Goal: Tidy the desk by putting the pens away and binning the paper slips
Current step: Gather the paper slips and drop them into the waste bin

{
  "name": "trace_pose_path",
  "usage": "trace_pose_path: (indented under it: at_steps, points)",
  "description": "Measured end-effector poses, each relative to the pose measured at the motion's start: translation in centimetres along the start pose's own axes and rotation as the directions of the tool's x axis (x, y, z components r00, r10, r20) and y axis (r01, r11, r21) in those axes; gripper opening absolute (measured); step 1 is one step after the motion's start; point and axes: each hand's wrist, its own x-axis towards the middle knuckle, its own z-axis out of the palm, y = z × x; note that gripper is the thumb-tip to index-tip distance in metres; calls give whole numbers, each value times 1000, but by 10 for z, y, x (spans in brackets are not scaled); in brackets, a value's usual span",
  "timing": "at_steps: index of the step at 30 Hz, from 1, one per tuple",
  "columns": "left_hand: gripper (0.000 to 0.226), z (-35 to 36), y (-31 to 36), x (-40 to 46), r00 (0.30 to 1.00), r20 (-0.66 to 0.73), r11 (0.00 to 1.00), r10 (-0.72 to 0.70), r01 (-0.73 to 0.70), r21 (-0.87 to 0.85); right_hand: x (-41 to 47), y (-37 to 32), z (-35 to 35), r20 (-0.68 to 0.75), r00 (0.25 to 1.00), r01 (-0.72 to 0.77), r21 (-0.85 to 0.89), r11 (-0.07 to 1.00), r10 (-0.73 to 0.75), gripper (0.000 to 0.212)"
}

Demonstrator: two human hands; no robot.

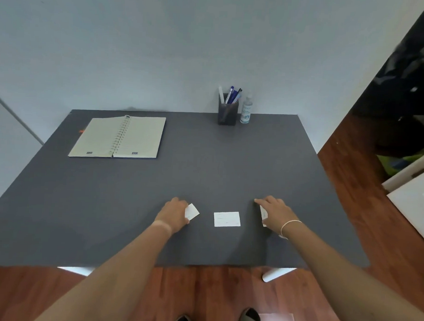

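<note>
Three white paper slips are near the front of the dark grey desk (132, 205). My left hand (176, 213) grips one slip (192, 212), lifted at an angle. A second slip (227, 219) lies flat between my hands. My right hand (275, 214) is closed on a third slip (263, 213), mostly hidden under the palm. Several pens (230, 95) stand in a black pen holder (227, 114) at the desk's back edge.
An open spiral notebook (118, 138) lies at the back left. A clear sanitiser bottle (246, 110) stands right of the pen holder. A white wall is behind the desk. Wooden floor (363, 189) runs on the right, with white furniture (411, 201) beyond.
</note>
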Motion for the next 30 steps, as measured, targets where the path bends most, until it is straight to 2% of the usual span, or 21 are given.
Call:
trace_pose_path:
  at_steps: [5, 8, 16, 20, 24, 30]
  points:
    - [42, 1, 3, -2, 999, -10, 997, -53, 53, -54, 5, 4, -2, 35, 999, 24, 11, 1000, -24, 66]
    - [39, 3, 5, -3, 997, -23, 996, -76, 74, -52, 7, 7, -3, 52, 998, 34, 20, 999, -35, 59]
    - [30, 7, 15, -2, 997, 4, 992, -83, 83, -100, 7, 10, -6, 57, 998, 28, 77, 997, -33, 13]
    - [27, 5, 14, -2, 996, 26, 981, -86, 89, -170, 5, 11, -6, 45, 999, 14, 150, 989, -21, 17]
    - [29, 1, 12, -1, 996, 19, 976, -85, 87, -200, 6, 7, -9, 51, 999, -24, 267, 963, 11, 35]
    - [40, -4, 14, 4, 995, 11, 956, -94, 93, -279, 8, -4, -21, 24, 1000, -28, 395, 918, 20, 34]
